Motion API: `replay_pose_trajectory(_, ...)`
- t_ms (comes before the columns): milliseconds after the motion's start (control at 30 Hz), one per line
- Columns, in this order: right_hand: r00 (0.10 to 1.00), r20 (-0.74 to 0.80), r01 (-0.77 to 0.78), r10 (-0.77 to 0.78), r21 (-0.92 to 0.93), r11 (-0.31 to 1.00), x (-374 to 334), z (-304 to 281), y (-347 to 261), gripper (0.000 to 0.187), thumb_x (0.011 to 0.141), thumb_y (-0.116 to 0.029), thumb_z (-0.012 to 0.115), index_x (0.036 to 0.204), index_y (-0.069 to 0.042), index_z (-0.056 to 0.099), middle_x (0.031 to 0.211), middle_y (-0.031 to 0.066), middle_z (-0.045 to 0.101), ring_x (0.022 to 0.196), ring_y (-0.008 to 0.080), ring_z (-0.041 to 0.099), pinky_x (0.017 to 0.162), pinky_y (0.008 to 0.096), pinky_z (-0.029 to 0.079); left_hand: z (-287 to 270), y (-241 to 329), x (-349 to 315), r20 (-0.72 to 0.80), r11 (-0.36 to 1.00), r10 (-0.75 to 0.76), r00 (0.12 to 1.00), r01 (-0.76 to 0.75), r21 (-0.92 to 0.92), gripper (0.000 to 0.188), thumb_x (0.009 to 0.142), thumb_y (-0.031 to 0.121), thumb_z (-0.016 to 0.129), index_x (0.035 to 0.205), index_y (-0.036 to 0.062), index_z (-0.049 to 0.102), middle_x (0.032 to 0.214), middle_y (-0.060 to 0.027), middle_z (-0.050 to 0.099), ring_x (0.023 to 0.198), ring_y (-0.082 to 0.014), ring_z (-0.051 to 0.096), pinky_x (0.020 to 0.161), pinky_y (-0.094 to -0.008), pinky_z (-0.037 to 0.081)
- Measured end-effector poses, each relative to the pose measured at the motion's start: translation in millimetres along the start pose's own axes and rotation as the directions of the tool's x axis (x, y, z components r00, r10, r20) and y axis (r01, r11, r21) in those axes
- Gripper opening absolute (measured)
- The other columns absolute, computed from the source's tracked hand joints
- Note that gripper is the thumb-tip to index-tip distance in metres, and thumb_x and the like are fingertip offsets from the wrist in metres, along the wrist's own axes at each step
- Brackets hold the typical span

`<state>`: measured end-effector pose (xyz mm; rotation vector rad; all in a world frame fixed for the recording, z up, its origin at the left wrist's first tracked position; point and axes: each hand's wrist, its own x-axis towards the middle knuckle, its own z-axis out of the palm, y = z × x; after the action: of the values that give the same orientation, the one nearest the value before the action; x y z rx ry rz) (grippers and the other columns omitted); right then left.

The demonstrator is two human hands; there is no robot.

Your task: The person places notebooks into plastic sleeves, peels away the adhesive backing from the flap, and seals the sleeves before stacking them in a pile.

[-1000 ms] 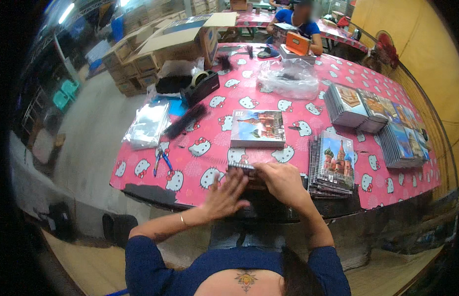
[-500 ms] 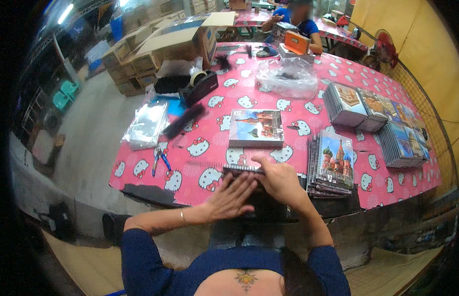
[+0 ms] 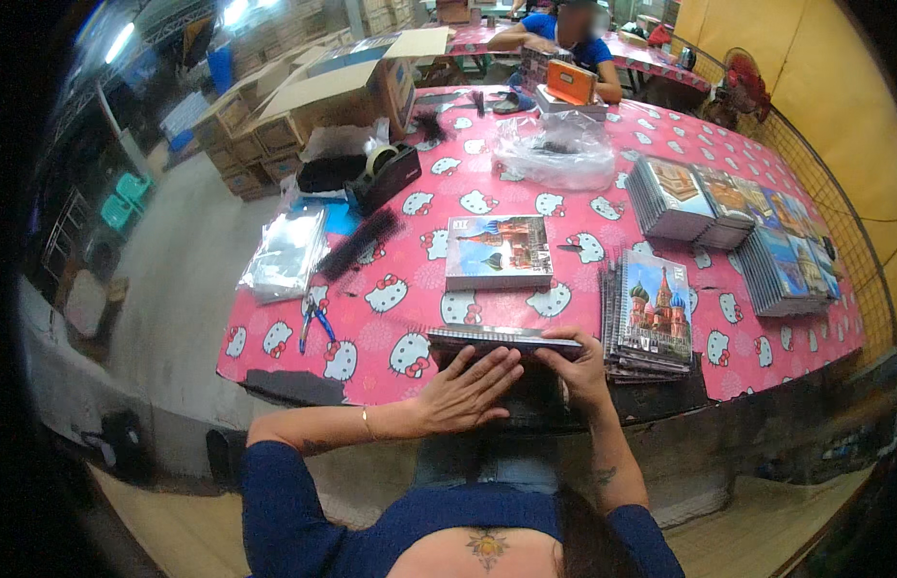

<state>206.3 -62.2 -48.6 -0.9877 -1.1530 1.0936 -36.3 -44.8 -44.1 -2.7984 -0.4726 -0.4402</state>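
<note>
At the near table edge, a spiral notebook (image 3: 540,342) stands tilted on its long side, its coil-bound edge facing up. My left hand (image 3: 473,390) lies flat against its near face, fingers stretched out. Pinched at the notebook's right end is my right hand (image 3: 579,374), thumb on the near side. Just beyond lies a thick pile of printed covers (image 3: 500,252) showing colourful domes. Right of my right hand is an uneven stack of coil-bound notebooks (image 3: 653,313). Blue-handled pliers (image 3: 316,323) rest to the left, near a bundle of black plastic coils (image 3: 362,241).
Clear plastic sleeves (image 3: 285,252) and a tape dispenser (image 3: 386,173) sit on the left. A plastic bag (image 3: 554,149) lies farther back. Notebook stacks (image 3: 672,200) fill the right. Open cartons (image 3: 342,91) stand beyond the table; a co-worker (image 3: 564,43) sits at its far end.
The loose coil end that stuck out to the left no longer shows. My right hand has shifted right to the notebook's end, uncovering more of its bound edge.
</note>
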Motion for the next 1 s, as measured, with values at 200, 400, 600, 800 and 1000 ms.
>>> replay_pose_trajectory(200,0.997,0.006,-0.074,0.074,0.062,0.995,4,13,-14,0.035,0.084,-0.004,0.075,0.111,-0.005,0.053,0.092,0.0051,0.065,0.082,0.0088,0.063,0.071,0.0234,0.052,-3,-12,12,0.045,0.993,-0.096,0.994,0.093,0.075,0.083,0.092,0.058,0.045,0.149,-0.0007,0.028,0.156,-0.0233,0.024,0.149,-0.0319,0.012,0.116,-0.0582,-0.001)
replay_pose_trajectory(400,0.995,0.093,-0.046,0.038,0.086,0.995,-1,9,-8,0.034,0.088,-0.003,0.069,0.113,-0.007,0.046,0.100,0.0057,0.060,0.091,0.0101,0.061,0.079,0.0262,0.051,-22,-37,45,0.100,0.962,-0.261,0.960,0.250,0.105,0.079,0.096,0.058,0.038,0.149,0.0011,0.028,0.156,-0.0189,0.026,0.147,-0.0313,0.020,0.116,-0.0595,0.004)
replay_pose_trajectory(600,0.975,0.209,-0.067,0.076,-0.050,0.997,-3,-5,-11,0.024,0.092,-0.007,0.064,0.115,0.001,0.061,0.097,0.0016,0.063,0.089,0.0079,0.056,0.078,0.0258,0.048,-32,-35,65,0.052,0.931,-0.260,0.964,0.236,0.280,0.077,0.095,0.059,0.040,0.147,0.0016,0.036,0.154,-0.0205,0.030,0.148,-0.0315,0.014,0.116,-0.0576,0.001)
replay_pose_trajectory(800,0.970,0.240,0.024,0.019,-0.174,0.984,-1,-5,-7,0.022,0.093,-0.009,0.064,0.112,0.002,0.064,0.090,0.0011,0.064,0.081,0.0071,0.055,0.073,0.0266,0.048,-13,-15,48,0.004,0.988,-0.045,0.999,0.044,0.148,0.079,0.095,0.059,0.038,0.146,-0.0018,0.034,0.156,-0.0199,0.027,0.149,-0.0311,0.012,0.117,-0.0566,0.000)
replay_pose_trajectory(1000,0.967,0.256,0.043,0.000,-0.164,0.985,0,-7,7,0.027,0.092,-0.008,0.063,0.118,0.001,0.062,0.095,0.0035,0.068,0.086,0.0082,0.059,0.077,0.0278,0.050,-8,-8,50,-0.053,0.992,-0.004,0.999,0.010,0.123,0.078,0.096,0.058,0.038,0.146,-0.0016,0.035,0.155,-0.0202,0.029,0.148,-0.0312,0.016,0.117,-0.0575,0.001)
